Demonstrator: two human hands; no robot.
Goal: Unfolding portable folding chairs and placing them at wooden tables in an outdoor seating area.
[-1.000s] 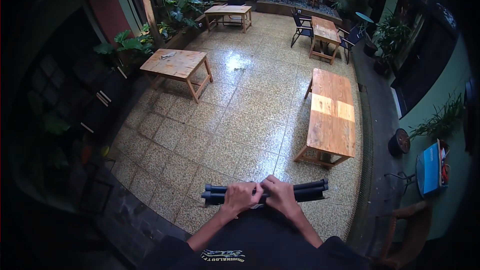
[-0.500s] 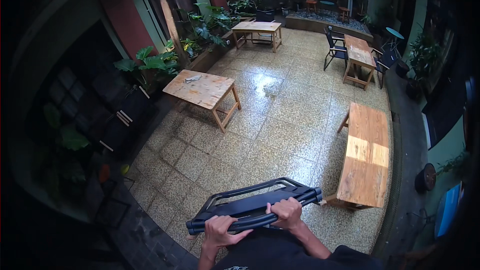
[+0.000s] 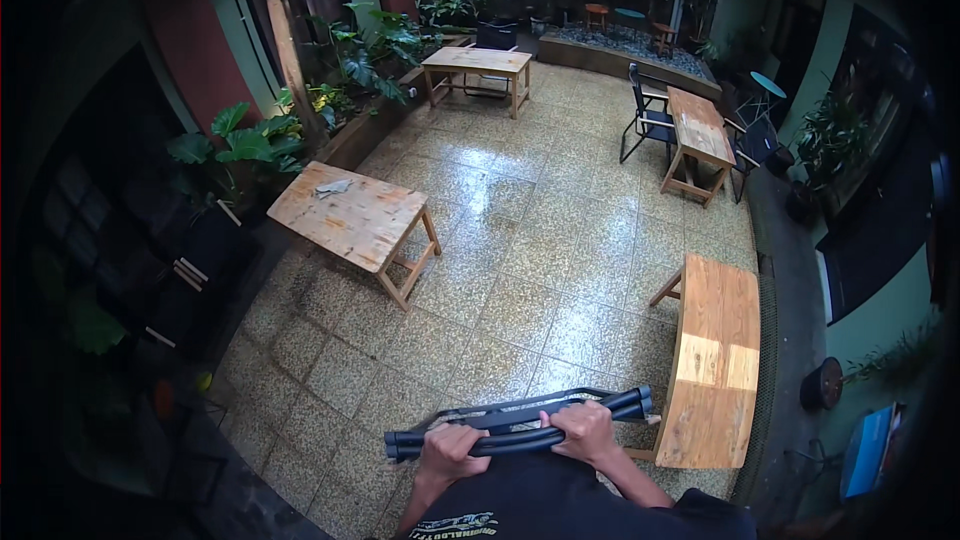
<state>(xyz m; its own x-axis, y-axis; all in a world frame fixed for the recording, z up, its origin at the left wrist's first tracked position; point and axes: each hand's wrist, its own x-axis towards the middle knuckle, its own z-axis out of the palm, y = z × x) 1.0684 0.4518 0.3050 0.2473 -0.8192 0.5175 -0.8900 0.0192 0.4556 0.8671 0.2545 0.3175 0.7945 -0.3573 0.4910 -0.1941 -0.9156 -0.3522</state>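
Observation:
Across my front, close to my body, I carry a folded black chair (image 3: 520,437) with a tubular frame. My left hand (image 3: 452,452) is closed round its near tubes on the left side. Farther right, my right hand (image 3: 584,430) wraps round the same tubes. The chair's far part is seen almost edge-on, and its underside is hidden. Just beyond its right end stands a low wooden table (image 3: 712,365) with a bright sunlit band across its top.
A wooden table (image 3: 350,215) with a crumpled cloth (image 3: 333,188) stands to the left. Farther off are another wooden table (image 3: 478,62) and one at the right (image 3: 700,125) with black chairs (image 3: 650,120). Leafy plants (image 3: 240,145) line the left wall. Wet-looking speckled tiles (image 3: 520,305) cover the floor.
The folded chair has tipped to a flatter, more edge-on view, still in both hands. The tables at left and right now appear lower and further left in view.

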